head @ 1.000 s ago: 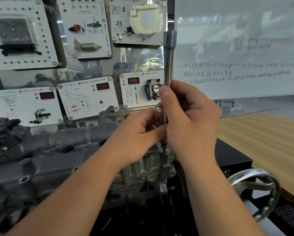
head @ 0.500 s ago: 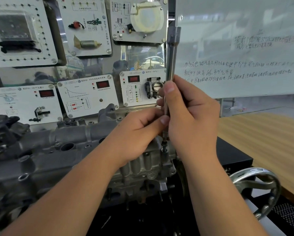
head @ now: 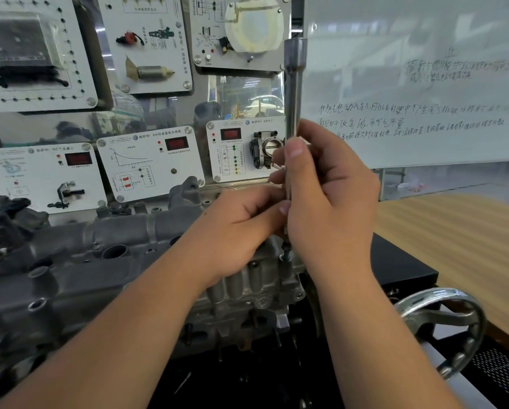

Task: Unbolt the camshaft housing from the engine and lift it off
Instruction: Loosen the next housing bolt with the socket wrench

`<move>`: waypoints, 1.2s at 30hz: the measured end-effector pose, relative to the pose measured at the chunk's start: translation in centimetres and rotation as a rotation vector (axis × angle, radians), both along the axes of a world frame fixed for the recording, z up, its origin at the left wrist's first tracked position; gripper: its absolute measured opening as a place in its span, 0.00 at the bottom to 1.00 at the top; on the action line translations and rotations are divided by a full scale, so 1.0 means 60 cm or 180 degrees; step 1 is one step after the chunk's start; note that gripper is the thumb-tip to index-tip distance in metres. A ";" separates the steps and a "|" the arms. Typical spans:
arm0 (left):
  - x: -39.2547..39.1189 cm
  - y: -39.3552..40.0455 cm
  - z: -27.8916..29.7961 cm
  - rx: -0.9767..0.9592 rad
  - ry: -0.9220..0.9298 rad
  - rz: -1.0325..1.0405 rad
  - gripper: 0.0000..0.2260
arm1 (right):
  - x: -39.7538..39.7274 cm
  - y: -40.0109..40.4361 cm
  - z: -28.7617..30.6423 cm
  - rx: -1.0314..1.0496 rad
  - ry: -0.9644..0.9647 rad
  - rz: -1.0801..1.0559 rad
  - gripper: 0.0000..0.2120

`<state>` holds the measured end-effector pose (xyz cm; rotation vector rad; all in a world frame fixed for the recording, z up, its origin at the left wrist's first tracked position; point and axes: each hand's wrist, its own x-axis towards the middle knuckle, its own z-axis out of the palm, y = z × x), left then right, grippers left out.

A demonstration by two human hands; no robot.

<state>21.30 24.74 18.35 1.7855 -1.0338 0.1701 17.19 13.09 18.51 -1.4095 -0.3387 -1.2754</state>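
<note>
Camshaft housing [head: 105, 255] sat grey atop the engine, its right end hidden behind both hands. Right hand [head: 332, 208] and left hand [head: 241, 231] gripped an upright rod [head: 293, 93]. Whiteboard [head: 409, 84] handwriting was illegible.

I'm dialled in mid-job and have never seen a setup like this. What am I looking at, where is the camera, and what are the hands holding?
There is one view, from a camera worn on the person's head, looking down at bare hands; no robot. The grey metal block is the engine on a stand, with the camshaft housing on top. Both the right hand and the left hand grip a long upright extension bar, its lower end at a bolt on the housing's end. Behind are training panels and a whiteboard; a metal handwheel sits lower right.
</note>
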 end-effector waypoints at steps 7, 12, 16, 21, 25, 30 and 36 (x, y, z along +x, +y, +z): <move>0.007 -0.002 -0.004 -0.0090 -0.0205 0.0052 0.07 | -0.002 -0.003 0.002 -0.0095 0.0028 0.0062 0.05; 0.001 0.001 0.000 -0.0001 -0.0112 0.0012 0.11 | -0.004 -0.006 0.003 -0.0205 0.0045 0.0173 0.09; 0.000 -0.001 0.001 -0.0043 -0.0102 0.0150 0.08 | -0.002 -0.004 0.003 -0.0056 0.0215 0.0298 0.20; 0.002 0.001 0.001 -0.0039 -0.0135 0.0260 0.13 | -0.003 0.001 0.001 -0.0095 0.0047 0.0088 0.07; -0.002 0.001 0.001 -0.0024 -0.0017 0.0123 0.09 | -0.003 0.005 -0.001 -0.0199 0.0003 -0.0049 0.08; -0.001 0.000 0.001 -0.0020 0.0012 0.0118 0.10 | -0.002 0.004 0.000 -0.0006 0.0063 0.0061 0.16; 0.003 -0.001 0.001 0.0034 -0.0122 0.0250 0.15 | -0.003 0.004 -0.001 -0.0044 -0.0055 -0.0097 0.05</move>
